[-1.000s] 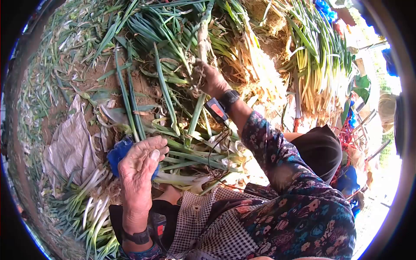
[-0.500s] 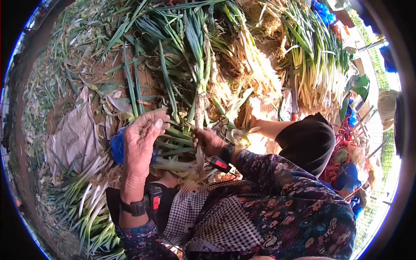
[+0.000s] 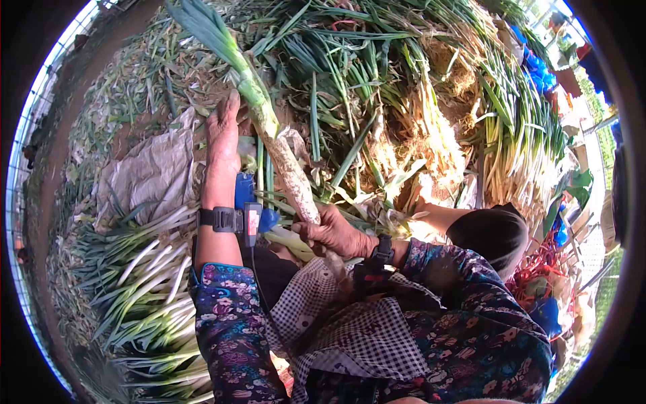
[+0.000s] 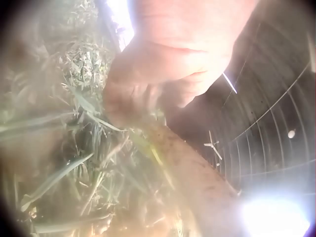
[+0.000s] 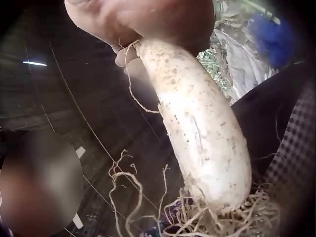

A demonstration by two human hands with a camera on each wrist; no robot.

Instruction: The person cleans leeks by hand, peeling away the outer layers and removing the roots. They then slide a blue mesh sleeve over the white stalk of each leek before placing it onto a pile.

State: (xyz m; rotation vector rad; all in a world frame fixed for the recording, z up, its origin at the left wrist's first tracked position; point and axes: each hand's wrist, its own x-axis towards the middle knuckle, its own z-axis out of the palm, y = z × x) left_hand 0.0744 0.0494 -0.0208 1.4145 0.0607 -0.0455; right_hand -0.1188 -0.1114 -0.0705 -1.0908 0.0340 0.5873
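A thick leek (image 3: 270, 131) lies slanted across the head view, green leaves at the upper left and soil-specked pale shaft toward the lap. My right hand (image 3: 334, 232) grips it low on the shaft. In the right wrist view, the bare white base (image 5: 205, 133) extends below that hand (image 5: 148, 19), ending in stringy roots (image 5: 222, 217). My left hand (image 3: 224, 131) is at the upper part, where shaft turns green. Its fingers curl in at the leek (image 4: 190, 173) in the left wrist view, which is hazy; the fingertips are partly hidden.
Leek piles (image 3: 518, 135) lie ahead and to the right. More leeks (image 3: 151, 289) lie in rows at the left, beside a crumpled pale sheet (image 3: 148, 168). Leaf scraps (image 3: 161, 60) cover the ground. A checked cloth (image 3: 363, 337) covers the lap, with red string (image 3: 538, 269) at right.
My right hand has drawn the leek back from the pile toward the lap and tilted it leftward. My left hand has reached forward to its upper part. The head view has shifted.
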